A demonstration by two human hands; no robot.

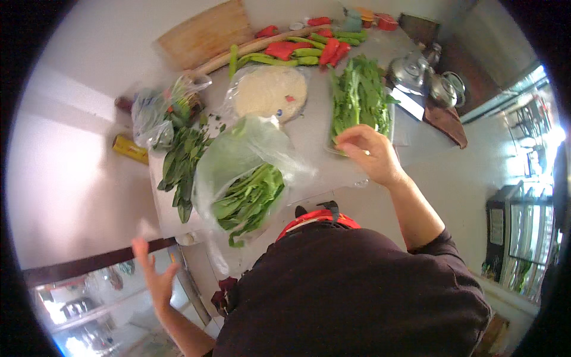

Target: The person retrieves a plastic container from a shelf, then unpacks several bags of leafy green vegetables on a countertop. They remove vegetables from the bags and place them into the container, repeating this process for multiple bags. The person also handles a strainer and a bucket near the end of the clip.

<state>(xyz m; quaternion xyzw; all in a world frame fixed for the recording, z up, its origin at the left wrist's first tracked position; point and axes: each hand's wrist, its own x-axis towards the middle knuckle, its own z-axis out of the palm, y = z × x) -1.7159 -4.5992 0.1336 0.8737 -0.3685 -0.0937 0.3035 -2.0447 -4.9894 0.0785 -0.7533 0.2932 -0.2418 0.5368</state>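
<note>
My left hand (156,276) is off the table at the lower left, fingers spread, holding nothing. Over the near end of a pile of leafy greens (359,96) in a clear tray or bag is my right hand (370,154), its thumb and fingertips close together; whether a stem is between them I cannot tell. A clear plastic bag (241,143) at the table's near edge holds more leafy greens (250,201). Dark green leaves (178,165) lie left of it. Behind the bag is a round stack of pale flatbread or wrappers (270,91) in plastic.
Red peppers (285,50) and long green peppers (308,52) lie along a wooden rolling pin (258,44) at the back. A wooden board (207,33) leans there. Metal kettles (408,73) stand at the right. A yellow roll (129,149) lies left; a glass-fronted cabinet (107,308) is below.
</note>
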